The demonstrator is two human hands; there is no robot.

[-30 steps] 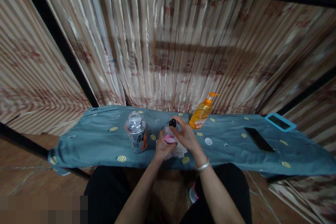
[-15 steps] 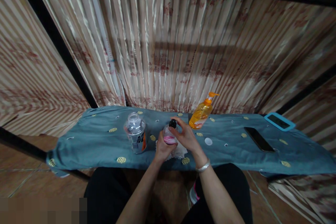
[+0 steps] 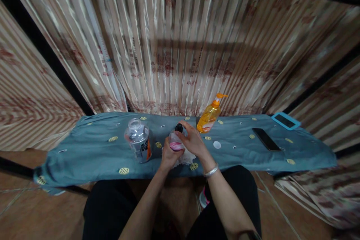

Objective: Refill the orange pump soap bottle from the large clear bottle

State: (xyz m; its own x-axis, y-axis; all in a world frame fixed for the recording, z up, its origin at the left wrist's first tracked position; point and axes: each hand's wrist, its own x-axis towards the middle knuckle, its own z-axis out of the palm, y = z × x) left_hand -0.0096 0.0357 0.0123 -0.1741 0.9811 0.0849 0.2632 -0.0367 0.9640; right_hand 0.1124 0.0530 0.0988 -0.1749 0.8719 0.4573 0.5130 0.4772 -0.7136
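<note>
A clear bottle with a pink band and a black top [image 3: 176, 144] stands between my hands near the front of the cloth-covered table. My left hand [image 3: 169, 155] is wrapped round its lower body. The fingers of my right hand [image 3: 192, 139] close on the black top from the right side. Beneath the bottle lies a crumpled white tissue [image 3: 188, 157], partly hidden by my hands. To the left stands an open clear plastic bottle [image 3: 138, 141] with a black and orange label. An orange pump bottle [image 3: 209, 118] of yellow liquid stands behind my right hand.
A small white disc [image 3: 216, 144] lies right of my right wrist. Farther right are a black phone [image 3: 266, 139] and a blue-framed device [image 3: 285, 120]. Striped curtains [image 3: 180, 63] hang behind the table, and dark frame bars [image 3: 45, 48] slant at both sides.
The whole view has shifted slightly, so everything sits a little farther left. Both hands keep their hold on the pink-banded bottle and its top.
</note>
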